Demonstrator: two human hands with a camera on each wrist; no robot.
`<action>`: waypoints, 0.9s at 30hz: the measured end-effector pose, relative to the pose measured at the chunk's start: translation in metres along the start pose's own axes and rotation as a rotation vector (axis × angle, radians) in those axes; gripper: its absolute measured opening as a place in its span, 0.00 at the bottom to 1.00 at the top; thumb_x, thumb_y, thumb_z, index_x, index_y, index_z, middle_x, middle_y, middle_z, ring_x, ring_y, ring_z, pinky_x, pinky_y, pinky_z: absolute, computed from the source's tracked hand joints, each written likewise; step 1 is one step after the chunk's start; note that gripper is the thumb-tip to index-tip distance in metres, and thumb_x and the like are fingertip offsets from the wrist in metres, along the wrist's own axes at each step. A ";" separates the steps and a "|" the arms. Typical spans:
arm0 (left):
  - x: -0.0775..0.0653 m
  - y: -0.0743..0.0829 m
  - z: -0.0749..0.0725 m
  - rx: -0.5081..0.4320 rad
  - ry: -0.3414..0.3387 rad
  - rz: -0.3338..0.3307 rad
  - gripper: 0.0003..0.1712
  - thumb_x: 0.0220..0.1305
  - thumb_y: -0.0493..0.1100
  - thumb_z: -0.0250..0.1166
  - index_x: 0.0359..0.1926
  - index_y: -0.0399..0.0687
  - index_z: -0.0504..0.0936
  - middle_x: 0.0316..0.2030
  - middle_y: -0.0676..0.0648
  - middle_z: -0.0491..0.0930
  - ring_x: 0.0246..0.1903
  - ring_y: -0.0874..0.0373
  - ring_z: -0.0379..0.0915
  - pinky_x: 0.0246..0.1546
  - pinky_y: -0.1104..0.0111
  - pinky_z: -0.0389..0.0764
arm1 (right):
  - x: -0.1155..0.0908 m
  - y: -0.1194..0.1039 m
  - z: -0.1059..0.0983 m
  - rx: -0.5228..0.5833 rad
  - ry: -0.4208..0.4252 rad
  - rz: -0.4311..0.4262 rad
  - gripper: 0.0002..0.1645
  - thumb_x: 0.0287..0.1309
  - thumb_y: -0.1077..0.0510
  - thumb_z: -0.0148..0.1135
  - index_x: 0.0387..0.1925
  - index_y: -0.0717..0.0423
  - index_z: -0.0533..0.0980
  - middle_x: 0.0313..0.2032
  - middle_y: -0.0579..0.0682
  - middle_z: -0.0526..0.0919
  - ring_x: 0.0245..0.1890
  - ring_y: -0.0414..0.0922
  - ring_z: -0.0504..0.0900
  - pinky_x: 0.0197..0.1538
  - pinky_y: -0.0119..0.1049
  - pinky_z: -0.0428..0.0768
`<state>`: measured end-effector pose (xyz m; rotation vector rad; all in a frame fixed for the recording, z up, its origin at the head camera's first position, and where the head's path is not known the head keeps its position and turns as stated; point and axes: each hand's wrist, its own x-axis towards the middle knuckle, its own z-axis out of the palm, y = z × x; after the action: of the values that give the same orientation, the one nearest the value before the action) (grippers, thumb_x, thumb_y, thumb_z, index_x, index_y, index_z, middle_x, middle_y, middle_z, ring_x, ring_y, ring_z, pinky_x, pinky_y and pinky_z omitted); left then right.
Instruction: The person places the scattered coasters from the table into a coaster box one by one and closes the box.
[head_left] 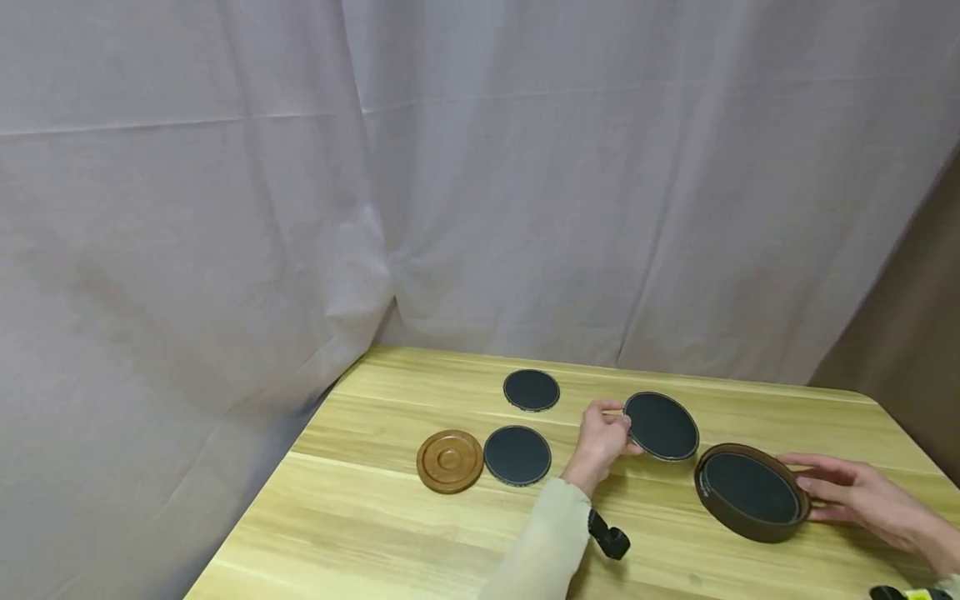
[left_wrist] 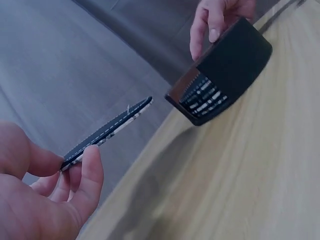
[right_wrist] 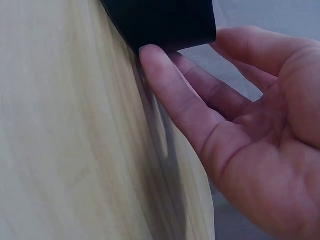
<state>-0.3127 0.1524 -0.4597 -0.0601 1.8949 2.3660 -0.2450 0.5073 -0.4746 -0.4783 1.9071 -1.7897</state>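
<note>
My left hand (head_left: 604, 435) pinches a round black coaster (head_left: 662, 426) at its edge, thumb on one face and fingers on the other. In the left wrist view this coaster (left_wrist: 107, 131) shows pale stitching and a patterned underside. It is held tilted above the table. To its right, my right hand (head_left: 851, 492) grips the rim of a round dark brown coaster holder (head_left: 757, 529). Several stacked coasters (left_wrist: 206, 100) show through the cutout in the holder's side. Close to the wood, the right fingers and thumb press the holder's wall (right_wrist: 165, 25).
Two more black coasters (head_left: 532, 390) (head_left: 517, 455) lie flat on the wooden table (head_left: 337, 517), left of my left hand. Beside the nearer one is a round brown wooden lid (head_left: 450, 461) with a raised centre. A grey curtain (head_left: 510, 208) hangs behind the table.
</note>
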 end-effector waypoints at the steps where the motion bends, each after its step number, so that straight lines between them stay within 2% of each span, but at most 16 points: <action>1: 0.000 0.002 0.001 -0.019 -0.013 0.003 0.13 0.66 0.27 0.57 0.47 0.43 0.75 0.34 0.44 0.73 0.20 0.56 0.69 0.19 0.67 0.81 | 0.000 -0.001 0.000 -0.003 0.004 0.003 0.30 0.76 0.66 0.39 0.66 0.34 0.70 0.55 0.34 0.82 0.53 0.38 0.83 0.51 0.41 0.83; 4: -0.002 0.006 0.005 -0.051 -0.035 0.009 0.13 0.65 0.26 0.57 0.46 0.44 0.74 0.33 0.44 0.73 0.19 0.56 0.69 0.15 0.72 0.78 | -0.001 -0.003 0.000 -0.001 0.008 0.007 0.29 0.75 0.66 0.39 0.66 0.35 0.70 0.55 0.35 0.82 0.53 0.39 0.83 0.52 0.41 0.83; 9: -0.006 0.005 0.011 -0.072 -0.044 0.007 0.13 0.64 0.24 0.57 0.45 0.44 0.74 0.32 0.44 0.73 0.19 0.56 0.68 0.13 0.74 0.75 | -0.004 -0.002 0.001 0.031 -0.011 0.006 0.30 0.75 0.67 0.39 0.66 0.36 0.70 0.55 0.35 0.82 0.54 0.39 0.82 0.53 0.41 0.82; 20: -0.015 0.000 0.023 -0.113 -0.073 0.002 0.13 0.64 0.24 0.57 0.44 0.43 0.73 0.31 0.44 0.72 0.19 0.55 0.69 0.13 0.74 0.74 | -0.003 0.003 0.000 0.011 -0.006 -0.001 0.30 0.75 0.67 0.38 0.65 0.35 0.70 0.55 0.35 0.82 0.53 0.38 0.82 0.52 0.40 0.83; 27: -0.019 -0.003 0.033 -0.092 -0.063 0.005 0.13 0.64 0.23 0.57 0.42 0.44 0.73 0.29 0.45 0.72 0.18 0.56 0.67 0.14 0.69 0.77 | -0.003 0.002 -0.001 0.011 -0.015 -0.013 0.31 0.75 0.68 0.37 0.66 0.34 0.70 0.55 0.35 0.82 0.53 0.38 0.82 0.52 0.40 0.83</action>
<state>-0.2919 0.1841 -0.4539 0.0110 1.7602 2.4278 -0.2426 0.5098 -0.4767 -0.5002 1.8872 -1.7986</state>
